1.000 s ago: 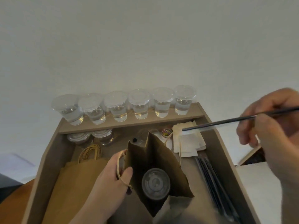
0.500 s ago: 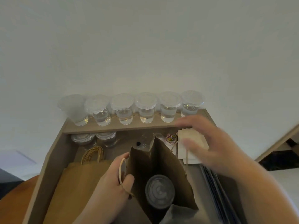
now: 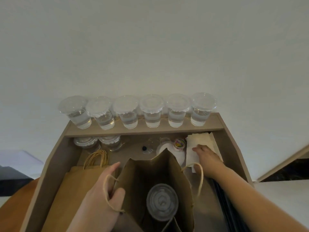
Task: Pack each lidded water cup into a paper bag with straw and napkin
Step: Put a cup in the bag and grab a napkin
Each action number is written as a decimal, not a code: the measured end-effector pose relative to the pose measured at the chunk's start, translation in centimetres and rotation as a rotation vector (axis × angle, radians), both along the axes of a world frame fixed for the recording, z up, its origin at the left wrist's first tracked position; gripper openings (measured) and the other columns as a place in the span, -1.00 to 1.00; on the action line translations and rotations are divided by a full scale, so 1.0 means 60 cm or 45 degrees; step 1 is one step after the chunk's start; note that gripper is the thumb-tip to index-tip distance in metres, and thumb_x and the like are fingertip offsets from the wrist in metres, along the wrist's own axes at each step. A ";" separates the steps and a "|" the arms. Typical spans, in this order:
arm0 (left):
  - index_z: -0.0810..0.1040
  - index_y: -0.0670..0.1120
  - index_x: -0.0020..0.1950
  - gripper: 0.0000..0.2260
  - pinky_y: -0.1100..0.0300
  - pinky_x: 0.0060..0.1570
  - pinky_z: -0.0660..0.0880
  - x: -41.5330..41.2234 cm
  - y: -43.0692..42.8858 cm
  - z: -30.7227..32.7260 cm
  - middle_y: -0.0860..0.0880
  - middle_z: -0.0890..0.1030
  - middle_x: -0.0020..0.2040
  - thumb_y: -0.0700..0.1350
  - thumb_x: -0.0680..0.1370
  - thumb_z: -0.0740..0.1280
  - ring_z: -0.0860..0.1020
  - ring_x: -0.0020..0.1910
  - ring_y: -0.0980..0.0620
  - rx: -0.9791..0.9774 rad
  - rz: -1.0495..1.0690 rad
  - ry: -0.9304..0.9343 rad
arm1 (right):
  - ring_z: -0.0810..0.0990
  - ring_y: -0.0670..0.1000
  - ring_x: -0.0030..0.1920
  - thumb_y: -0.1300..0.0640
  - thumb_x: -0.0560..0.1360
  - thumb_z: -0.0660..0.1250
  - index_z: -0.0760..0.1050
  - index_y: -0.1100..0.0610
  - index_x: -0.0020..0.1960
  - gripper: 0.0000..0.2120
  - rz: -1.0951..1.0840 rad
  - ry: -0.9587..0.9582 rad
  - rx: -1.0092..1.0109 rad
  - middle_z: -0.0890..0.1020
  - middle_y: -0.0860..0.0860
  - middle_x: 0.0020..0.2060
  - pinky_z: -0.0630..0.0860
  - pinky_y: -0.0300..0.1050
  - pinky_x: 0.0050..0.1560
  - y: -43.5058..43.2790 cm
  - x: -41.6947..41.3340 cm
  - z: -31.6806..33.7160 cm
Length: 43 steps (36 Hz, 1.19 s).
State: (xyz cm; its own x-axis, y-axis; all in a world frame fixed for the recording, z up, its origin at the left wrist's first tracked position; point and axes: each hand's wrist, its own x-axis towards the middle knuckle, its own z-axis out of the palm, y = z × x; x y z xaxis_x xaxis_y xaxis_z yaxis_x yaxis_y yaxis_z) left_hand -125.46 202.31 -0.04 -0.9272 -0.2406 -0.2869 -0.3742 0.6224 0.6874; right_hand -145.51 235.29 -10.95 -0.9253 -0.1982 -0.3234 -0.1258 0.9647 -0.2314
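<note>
Bag point(image 3: 150, 178): plain kraft brown, tan twine handles.
Cup point(image 3: 162, 201) inside it: translucent grey lid with concentric rings.
Shelf cups point(image 3: 152, 113): clear, with frosted white lids.
Napkins point(image 3: 202, 139): cream to white, unprinted.
Jar point(image 3: 179, 144): multicoloured clips.
Straws point(image 3: 224, 206): black.
Flat bags point(image 3: 75, 181): ochre brown, yellow handles.
Tray point(image 3: 55, 161): matte taupe.
Wall point(image 3: 150, 47): off-white.
</note>
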 end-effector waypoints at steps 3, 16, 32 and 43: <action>0.23 0.23 0.52 -0.38 -0.13 0.32 0.54 -0.002 0.004 0.001 -0.17 0.68 0.08 -0.18 0.59 0.42 0.66 0.07 -0.10 0.006 0.035 -0.029 | 0.09 0.16 0.68 -0.12 0.48 0.49 0.09 -0.06 0.71 -0.07 0.054 -0.063 0.119 0.14 0.04 0.69 0.09 0.21 0.66 -0.002 -0.018 -0.019; 0.26 0.37 0.43 -0.50 0.28 0.02 0.52 0.018 0.022 -0.009 0.07 0.65 0.10 -0.02 0.63 0.38 0.67 -0.01 0.15 0.045 0.094 0.093 | 0.18 0.18 0.64 -0.02 0.73 0.05 0.30 -0.10 0.65 -0.52 0.098 -0.003 0.103 0.25 0.04 0.67 0.16 0.21 0.62 0.008 -0.049 -0.035; 0.26 0.46 0.40 -0.53 0.34 -0.20 0.50 0.004 0.038 0.008 0.32 0.68 -0.02 0.08 0.62 0.38 0.63 -0.08 0.38 0.221 0.027 0.083 | 0.80 0.04 0.01 -0.22 0.52 0.47 0.76 -0.20 -0.01 -0.84 -0.100 0.360 -1.872 0.78 -0.16 0.06 0.75 0.10 -0.18 -0.010 0.223 0.433; 0.35 0.43 0.40 -0.52 0.36 -0.17 0.61 -0.006 0.022 0.006 0.22 0.67 0.13 0.03 0.59 0.40 0.66 0.04 0.25 0.236 -0.119 0.126 | 0.50 -0.34 -0.12 -0.14 0.75 0.08 0.42 -0.33 0.12 -0.85 0.446 0.022 -0.431 0.53 -0.40 -0.14 0.38 -0.52 -0.12 -0.149 0.319 0.399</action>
